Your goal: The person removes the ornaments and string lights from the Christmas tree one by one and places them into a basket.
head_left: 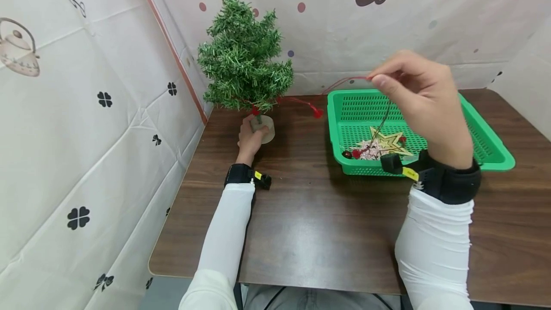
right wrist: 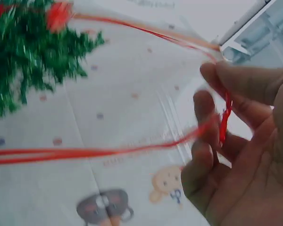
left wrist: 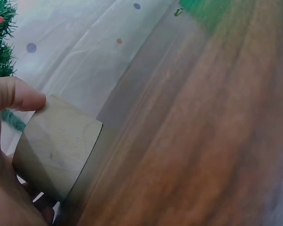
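A small green artificial Christmas tree [head_left: 243, 56] stands at the back left of the table. My left hand [head_left: 250, 138] grips its round pale base [head_left: 263, 128]; in the left wrist view the thumb lies on top of the base [left wrist: 59, 146] and other fingers curl beneath. Raised above the green basket, my right hand [head_left: 424, 99] pinches a thin red string [head_left: 344, 80] between thumb and forefinger. One stretch of the string reaches left to the tree's lower branches, with a red pompom [head_left: 317, 113] near there. Another stretch hangs down into the basket.
A green plastic basket [head_left: 499, 157] sits at the back right, holding a gold star [head_left: 389, 141], a pale pink glittery ornament [head_left: 371, 149] and small dark red balls. Printed wall sheets [head_left: 107, 166] border the table on the left and back.
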Tool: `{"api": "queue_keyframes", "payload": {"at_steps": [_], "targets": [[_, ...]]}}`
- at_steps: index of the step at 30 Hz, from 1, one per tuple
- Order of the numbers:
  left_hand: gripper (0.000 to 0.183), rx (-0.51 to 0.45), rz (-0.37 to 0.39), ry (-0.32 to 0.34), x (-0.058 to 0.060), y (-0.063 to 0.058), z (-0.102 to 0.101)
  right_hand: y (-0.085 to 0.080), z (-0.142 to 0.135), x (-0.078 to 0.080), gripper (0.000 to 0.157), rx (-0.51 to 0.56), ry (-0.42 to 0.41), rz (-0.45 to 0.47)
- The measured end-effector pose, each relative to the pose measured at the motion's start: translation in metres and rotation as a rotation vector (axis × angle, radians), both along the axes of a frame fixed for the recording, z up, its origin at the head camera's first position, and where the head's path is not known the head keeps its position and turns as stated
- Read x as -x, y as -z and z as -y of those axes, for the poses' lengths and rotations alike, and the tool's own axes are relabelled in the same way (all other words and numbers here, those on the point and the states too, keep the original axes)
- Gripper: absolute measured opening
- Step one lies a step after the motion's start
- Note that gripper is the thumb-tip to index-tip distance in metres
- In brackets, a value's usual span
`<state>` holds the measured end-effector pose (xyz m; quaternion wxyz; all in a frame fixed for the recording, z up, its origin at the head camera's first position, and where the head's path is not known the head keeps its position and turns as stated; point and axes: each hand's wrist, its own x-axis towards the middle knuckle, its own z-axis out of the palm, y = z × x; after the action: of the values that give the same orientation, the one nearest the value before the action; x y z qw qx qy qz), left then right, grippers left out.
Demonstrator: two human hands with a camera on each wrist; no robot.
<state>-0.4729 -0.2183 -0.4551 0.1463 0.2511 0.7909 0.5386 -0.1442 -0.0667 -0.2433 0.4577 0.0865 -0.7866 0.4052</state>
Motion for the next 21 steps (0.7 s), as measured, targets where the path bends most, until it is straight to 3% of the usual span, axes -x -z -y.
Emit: {"api": "queue_keyframes", "payload": {"at_steps": [5, 10, 14, 18, 21], "targets": [[0.07, -0.004, 0.014, 0.003, 0.001, 0.0, -0.001, -0.002, -0.014, -0.01, 0.017, -0.083, 0.341, 0.042], [0.071, 0.004, 0.01, 0.006, 0.001, 0.0, 0.0, 0.001, -0.023, -0.009, 0.02, -0.058, 0.569, 0.147], [0.071, -0.006, 0.004, 0.009, 0.0, -0.001, 0.0, 0.006, -0.032, -0.007, 0.021, -0.134, 0.612, 0.302], [0.07, -0.015, 0.015, 0.018, 0.0, -0.001, 0.001, 0.016, -0.045, -0.009, 0.021, -0.268, 0.569, 0.486], [0.069, -0.015, 0.019, 0.017, 0.001, -0.001, 0.001, 0.023, -0.057, -0.011, 0.021, -0.33, 0.545, 0.562]]}}
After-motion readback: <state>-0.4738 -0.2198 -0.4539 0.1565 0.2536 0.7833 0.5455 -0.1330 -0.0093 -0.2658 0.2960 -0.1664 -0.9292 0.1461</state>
